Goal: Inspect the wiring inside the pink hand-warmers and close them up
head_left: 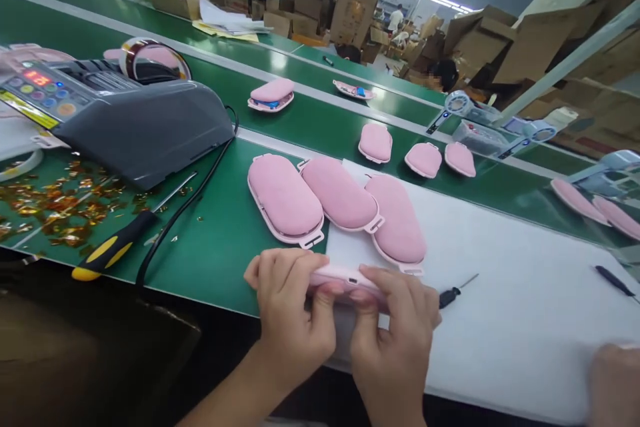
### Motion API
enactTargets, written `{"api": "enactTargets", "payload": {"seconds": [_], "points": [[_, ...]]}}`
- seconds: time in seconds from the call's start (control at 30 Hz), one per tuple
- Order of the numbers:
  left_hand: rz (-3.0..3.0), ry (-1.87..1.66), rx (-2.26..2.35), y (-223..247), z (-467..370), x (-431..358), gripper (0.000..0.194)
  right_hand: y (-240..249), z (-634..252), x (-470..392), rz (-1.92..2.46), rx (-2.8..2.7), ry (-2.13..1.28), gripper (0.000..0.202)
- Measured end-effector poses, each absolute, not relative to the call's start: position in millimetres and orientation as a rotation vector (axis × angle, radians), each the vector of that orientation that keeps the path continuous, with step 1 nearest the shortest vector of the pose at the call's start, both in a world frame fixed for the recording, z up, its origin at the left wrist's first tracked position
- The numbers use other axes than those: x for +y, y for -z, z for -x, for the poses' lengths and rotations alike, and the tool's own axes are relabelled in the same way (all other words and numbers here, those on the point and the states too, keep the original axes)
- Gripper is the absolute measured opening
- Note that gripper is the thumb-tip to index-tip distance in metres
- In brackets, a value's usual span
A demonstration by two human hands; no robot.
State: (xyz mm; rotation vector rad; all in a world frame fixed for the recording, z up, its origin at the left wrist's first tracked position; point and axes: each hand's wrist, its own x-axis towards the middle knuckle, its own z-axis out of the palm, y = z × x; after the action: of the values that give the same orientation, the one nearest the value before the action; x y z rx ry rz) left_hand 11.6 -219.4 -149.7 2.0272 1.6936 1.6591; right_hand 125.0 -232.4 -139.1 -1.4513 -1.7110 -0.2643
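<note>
Near the table's front edge, my left hand (295, 307) and my right hand (395, 320) grip a pink oval case (345, 275) from both ends. Its narrow side faces me, with a small dark slot in the rim. Thumbs press from below and fingers lie along the top, covering much of it. Just beyond my hands rest three similar cases: a left pink case (285, 197), a middle pink case (340, 193) and a right pink case (399, 220), partly overlapping. A small black screwdriver (450, 296) lies beside my right hand.
Left, a grey tape dispenser (150, 120) carries a tape roll (131, 59); amber tape scraps (75, 207) and a yellow-black screwdriver (117, 243) lie before it. A black cable (187, 203) crosses the table. White sheet (500, 333) spreads right, where another person's hand (615, 383) shows. More pink cases (376, 143) sit beyond.
</note>
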Motion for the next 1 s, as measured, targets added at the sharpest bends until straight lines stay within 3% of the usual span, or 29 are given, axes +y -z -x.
{"api": "enactTargets", "payload": {"seconds": [0.43, 0.6, 0.77, 0.87, 1.0], "points": [[-2.213, -1.603, 1.597, 163, 7, -245, 0.025, 131, -143, -255, 1.302, -1.9, 0.046, 0.03], [-2.16, -1.76, 1.636, 165, -2, -235, 0.011, 144, -132, -246, 1.275, -1.797, 0.2, 0.016], [-2.135, -1.813, 1.689, 161, -3, -232, 0.008, 147, -128, -243, 1.337, -1.724, 0.168, 0.02], [-2.309, -1.859, 1.546, 138, 2, -225, 0.01, 128, -148, -245, 1.233, -1.908, 0.121, 0.022], [-2.579, -2.012, 1.164, 63, -11, -189, 0.016, 79, -178, -207, 1.233, -1.884, 0.19, 0.027]]}}
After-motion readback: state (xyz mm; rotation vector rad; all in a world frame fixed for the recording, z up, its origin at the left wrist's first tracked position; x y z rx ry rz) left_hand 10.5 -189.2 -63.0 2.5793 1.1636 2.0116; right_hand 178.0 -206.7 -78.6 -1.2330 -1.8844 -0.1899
